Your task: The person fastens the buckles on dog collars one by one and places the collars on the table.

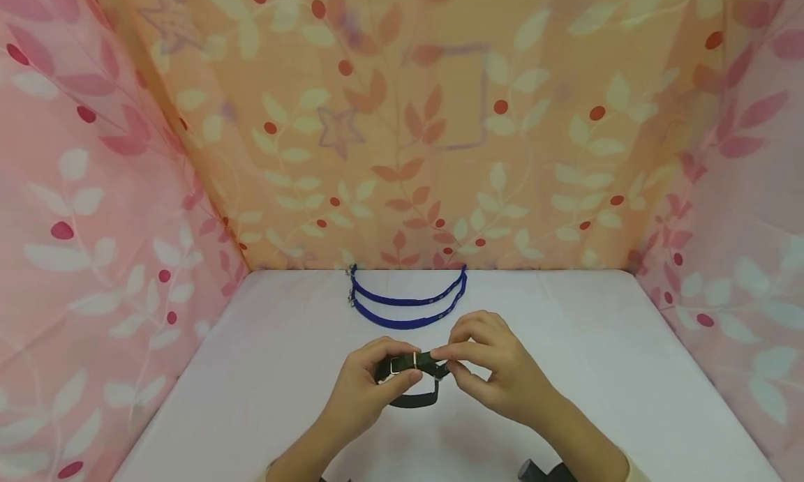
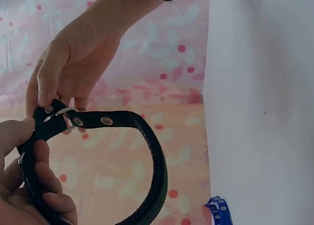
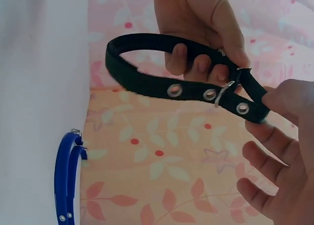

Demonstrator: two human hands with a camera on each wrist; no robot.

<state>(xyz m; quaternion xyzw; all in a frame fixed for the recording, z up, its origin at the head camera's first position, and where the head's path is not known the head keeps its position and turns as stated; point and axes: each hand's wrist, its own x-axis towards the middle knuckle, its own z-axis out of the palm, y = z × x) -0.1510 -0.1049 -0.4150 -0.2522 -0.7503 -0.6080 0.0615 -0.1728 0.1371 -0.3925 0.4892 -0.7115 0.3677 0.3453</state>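
A dark green dog collar (image 1: 414, 400) is held up between both hands above the table, bent into a loop. My left hand (image 1: 361, 379) grips its buckle side, thumb in front and fingers behind. The right hand (image 1: 496, 363) pinches the strap by its folded end with thumb and index finger. In the right wrist view, the collar (image 3: 147, 86) shows metal eyelets (image 3: 175, 90) along the strap and a metal ring (image 3: 225, 93) around it close to the right fingertips. The remaining right fingers stand apart from the strap.
Two blue collars (image 1: 402, 324) lie curved, one in front of the other, at the back of the white table (image 1: 276, 328). Patterned cloth (image 1: 402, 189) hangs behind and on both sides. A dark cylindrical object (image 1: 532, 470) shows at the bottom edge near the right forearm.
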